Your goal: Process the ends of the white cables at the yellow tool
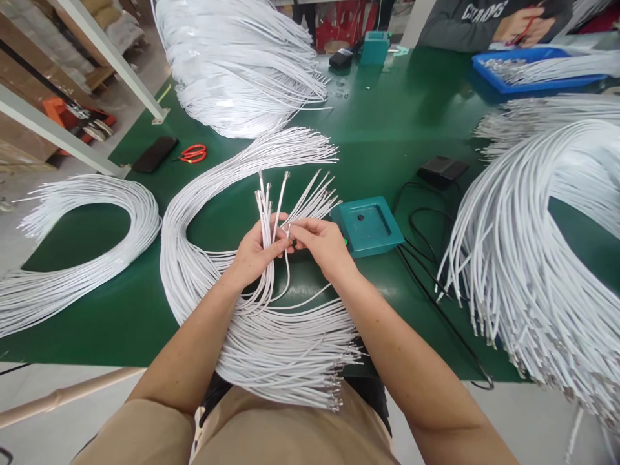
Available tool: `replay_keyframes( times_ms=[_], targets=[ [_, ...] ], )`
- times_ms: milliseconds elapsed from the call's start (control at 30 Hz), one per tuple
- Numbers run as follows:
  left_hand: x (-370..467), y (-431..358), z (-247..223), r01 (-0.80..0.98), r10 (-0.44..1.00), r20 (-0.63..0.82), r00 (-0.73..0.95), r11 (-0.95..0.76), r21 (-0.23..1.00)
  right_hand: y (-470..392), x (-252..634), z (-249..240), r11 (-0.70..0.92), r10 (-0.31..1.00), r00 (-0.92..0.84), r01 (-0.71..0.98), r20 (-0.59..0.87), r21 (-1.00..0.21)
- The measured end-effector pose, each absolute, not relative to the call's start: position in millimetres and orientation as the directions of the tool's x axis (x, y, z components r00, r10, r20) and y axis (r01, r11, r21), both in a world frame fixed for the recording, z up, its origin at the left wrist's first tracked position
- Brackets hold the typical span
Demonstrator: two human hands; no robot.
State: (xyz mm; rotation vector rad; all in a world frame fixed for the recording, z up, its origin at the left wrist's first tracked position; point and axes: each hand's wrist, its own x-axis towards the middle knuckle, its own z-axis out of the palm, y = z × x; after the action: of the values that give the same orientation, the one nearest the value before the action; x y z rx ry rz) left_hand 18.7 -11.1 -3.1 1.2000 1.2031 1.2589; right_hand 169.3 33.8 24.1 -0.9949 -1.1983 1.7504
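My left hand [259, 250] is closed around several white cables [266, 216], whose stripped ends point up and away from me. With finger and thumb together, my right hand [323, 242] pinches the end of one white cable [287, 261] beside the left thumb. The fingertips of both hands nearly meet there, and the very tip is too small to make out. Beneath my forearms lies a large curved bundle of white cables [181, 239], its near ends reaching the table edge. A teal box-shaped device [368, 240] stands just right of my right hand.
Red-handled scissors [194, 154] and a dark phone [155, 155] lie at the left. Cable bundles [111, 194] flank me, with a big stack [242, 64] behind. A black pedal [443, 171] with cords is to the right. Across the table, a person's hands [526, 27] work near a blue tray [504, 85].
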Motion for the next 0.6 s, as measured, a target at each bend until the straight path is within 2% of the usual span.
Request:
replay_keyframes(
  times_ms=[133, 300, 500, 600],
  targets=[
    [19.0, -11.3, -3.7, 0.0, 1.0, 0.016, -0.001, -0.016, 1.0, 36.1, 170.3, 21.2, -0.346, 0.881, -0.396, -0.169, -0.258, -0.923],
    [18.5, -11.6, -3.3, 0.019, 1.0, 0.0, 0.025, -0.001, 1.0, 38.3, 170.8, 17.6, -0.284, 0.908, -0.318, 0.01, -0.273, -0.959],
    [17.4, -11.5, -4.9, -0.013, 0.999, 0.02, 0.038, -0.02, 1.0, 37.1, 169.5, 19.5, -0.277, 0.896, -0.393, -0.126, -0.208, -0.953],
    [17.1, -11.5, -5.3, -0.022, 0.999, 0.017, 0.052, -0.016, 1.0, 37.1, 170.6, 19.8, -0.29, 0.875, -0.436, -0.128, -0.208, -0.948]
  ],
)
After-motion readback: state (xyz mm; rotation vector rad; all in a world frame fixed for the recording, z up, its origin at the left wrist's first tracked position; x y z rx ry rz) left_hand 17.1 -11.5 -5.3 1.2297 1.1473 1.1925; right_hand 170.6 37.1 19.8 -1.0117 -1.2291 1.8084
